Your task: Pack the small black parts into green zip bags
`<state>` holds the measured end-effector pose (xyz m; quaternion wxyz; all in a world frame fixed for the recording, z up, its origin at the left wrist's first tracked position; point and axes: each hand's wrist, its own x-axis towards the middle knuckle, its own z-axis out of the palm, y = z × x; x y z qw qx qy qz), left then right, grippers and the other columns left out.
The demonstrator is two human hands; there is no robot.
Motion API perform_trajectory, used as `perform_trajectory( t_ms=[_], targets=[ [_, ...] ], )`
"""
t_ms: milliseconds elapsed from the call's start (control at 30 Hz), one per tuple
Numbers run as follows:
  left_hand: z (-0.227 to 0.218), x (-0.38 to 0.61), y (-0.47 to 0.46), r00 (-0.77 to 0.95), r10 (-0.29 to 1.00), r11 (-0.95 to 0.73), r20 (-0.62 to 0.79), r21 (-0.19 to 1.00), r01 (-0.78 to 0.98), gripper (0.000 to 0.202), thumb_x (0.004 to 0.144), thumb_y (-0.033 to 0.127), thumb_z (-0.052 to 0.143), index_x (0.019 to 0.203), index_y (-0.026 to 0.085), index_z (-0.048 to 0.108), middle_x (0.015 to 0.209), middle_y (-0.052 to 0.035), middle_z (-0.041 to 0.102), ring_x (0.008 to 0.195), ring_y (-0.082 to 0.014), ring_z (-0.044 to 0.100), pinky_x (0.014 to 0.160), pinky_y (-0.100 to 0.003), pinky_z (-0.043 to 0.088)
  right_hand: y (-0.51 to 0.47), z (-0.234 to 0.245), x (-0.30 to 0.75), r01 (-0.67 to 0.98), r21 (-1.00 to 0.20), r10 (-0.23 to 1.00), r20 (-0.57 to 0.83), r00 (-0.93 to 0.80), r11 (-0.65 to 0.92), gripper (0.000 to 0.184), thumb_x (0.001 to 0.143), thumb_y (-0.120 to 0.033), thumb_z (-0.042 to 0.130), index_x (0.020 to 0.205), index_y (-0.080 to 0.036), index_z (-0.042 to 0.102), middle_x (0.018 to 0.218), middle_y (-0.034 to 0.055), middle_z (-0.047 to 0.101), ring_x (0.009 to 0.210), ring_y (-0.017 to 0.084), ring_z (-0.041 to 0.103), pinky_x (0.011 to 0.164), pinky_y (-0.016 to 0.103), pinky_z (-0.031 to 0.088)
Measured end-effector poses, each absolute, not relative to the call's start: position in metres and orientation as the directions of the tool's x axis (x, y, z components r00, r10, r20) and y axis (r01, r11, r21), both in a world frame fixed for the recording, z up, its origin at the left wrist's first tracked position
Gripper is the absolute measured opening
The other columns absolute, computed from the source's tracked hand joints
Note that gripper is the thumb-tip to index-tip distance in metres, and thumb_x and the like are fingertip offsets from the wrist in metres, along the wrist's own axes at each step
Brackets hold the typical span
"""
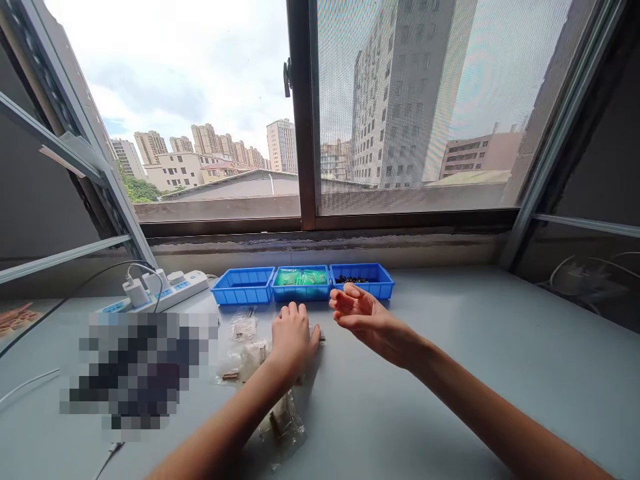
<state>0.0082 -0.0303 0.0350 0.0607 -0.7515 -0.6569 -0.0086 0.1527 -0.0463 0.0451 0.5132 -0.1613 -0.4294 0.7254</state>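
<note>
My left hand (pixel 291 340) reaches over a loose group of small clear plastic bags (pixel 253 352). Its fingers are stretched forward and the thumb stands apart; the palm side is hidden, and a bag's end shows beside the thumb. Small brownish pieces lie inside the bags. Another clear bag (pixel 283 427) rests under my left forearm. My right hand (pixel 363 312) is raised just in front of the right blue bin (pixel 380 288), palm turned inward, fingers loosely bent and apart from the thumb. Nothing shows in it. That bin holds small dark pieces (pixel 350 279).
The middle blue bin (pixel 300 293) contains green packets (pixel 301 277); a left blue bin (pixel 244 295) adjoins it. A white power strip (pixel 177 290) with plugs and cables lies at the left, behind a blurred dark patch (pixel 145 367). A window (pixel 307 133) rises behind the table.
</note>
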Motion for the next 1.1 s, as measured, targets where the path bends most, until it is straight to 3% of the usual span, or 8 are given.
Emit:
perform_trajectory(
  t_ms=[167,333,500,733,900,1033,1100],
  targets=[
    [0.0359,0.0091,-0.031,0.175,0.983,-0.172,0.055,-0.056,0.983,0.034,0.087,0.032,0.037,0.108,0.011,0.053,0.106,-0.0147,0.056,0.104,-0.0273,0.052,0.08,-0.034,0.042,-0.0463,0.0466,0.1509,-0.636,-0.76,0.892,0.186,-0.411,-0.134,0.033,0.05,-0.001,0.072,0.065,-0.021,0.052,0.083,-0.0054,0.057,0.079,0.007,0.051,0.073,0.021,0.038],
    [0.0353,0.0122,-0.0327,0.256,0.966,-0.255,0.045,-0.026,0.967,0.032,0.087,0.033,0.037,0.104,0.013,0.055,0.105,-0.0119,0.057,0.103,-0.0257,0.052,0.078,-0.033,0.042,-0.0444,0.0466,0.1516,-0.69,-0.685,0.871,0.166,-0.462,-0.235,0.024,0.05,-0.003,0.061,0.064,-0.021,0.053,0.08,-0.0038,0.057,0.071,0.008,0.049,0.061,0.021,0.037],
    [0.0315,0.0144,-0.0329,0.27,0.96,-0.27,0.069,-0.01,0.963,0.03,0.086,0.035,0.038,0.102,0.016,0.055,0.103,-0.0103,0.057,0.102,-0.024,0.052,0.078,-0.031,0.042,-0.0413,0.0433,0.154,-0.696,-0.672,0.834,0.213,-0.509,-0.253,0.034,0.042,0.003,0.046,0.066,-0.021,0.052,0.079,-0.004,0.057,0.068,0.009,0.046,0.053,0.02,0.034],
    [0.0321,0.0093,-0.0297,0.133,0.989,-0.13,0.064,-0.044,0.991,0.044,0.084,0.045,0.04,0.107,0.01,0.055,0.104,-0.0164,0.056,0.102,-0.0287,0.052,0.078,-0.034,0.042,-0.0439,0.0455,0.1529,-0.718,-0.634,0.833,0.206,-0.514,-0.286,0.035,0.04,0.002,0.042,0.065,-0.021,0.05,0.075,-0.0039,0.055,0.064,0.008,0.043,0.047,0.019,0.03],
    [0.0336,0.0076,-0.0289,0.197,0.979,-0.197,0.048,0.003,0.98,0.046,0.082,0.051,0.043,0.103,0.012,0.056,0.101,-0.0136,0.058,0.101,-0.0279,0.053,0.082,-0.034,0.041,-0.0454,0.0494,0.1521,-0.746,-0.561,0.833,0.169,-0.527,-0.358,0.033,0.038,0.002,0.044,0.062,-0.021,0.048,0.069,-0.0043,0.052,0.059,0.007,0.041,0.044,0.015,0.031],
    [0.0358,0.0072,-0.0302,0.311,0.95,-0.313,0.03,0.104,0.944,0.047,0.076,0.056,0.053,0.099,0.016,0.057,0.101,-0.0104,0.058,0.099,-0.0264,0.053,0.08,-0.033,0.042,-0.0444,0.0488,0.1544,-0.745,-0.519,0.825,0.125,-0.551,-0.419,0.017,0.052,-0.015,0.057,0.062,-0.02,0.044,0.058,-0.0048,0.043,0.051,0.007,0.035,0.04,0.014,0.029],
    [0.0375,0.0071,-0.0307,0.371,0.929,-0.367,0.011,0.168,0.915,0.046,0.073,0.056,0.058,0.098,0.017,0.057,0.1,-0.0083,0.058,0.098,-0.0248,0.053,0.079,-0.032,0.043,-0.043,0.0475,0.1562,-0.749,-0.504,0.82,0.128,-0.558,-0.431,0.021,0.058,-0.026,0.06,0.06,-0.02,0.041,0.054,-0.0056,0.037,0.047,0.006,0.032,0.037,0.014,0.025]
  ],
)
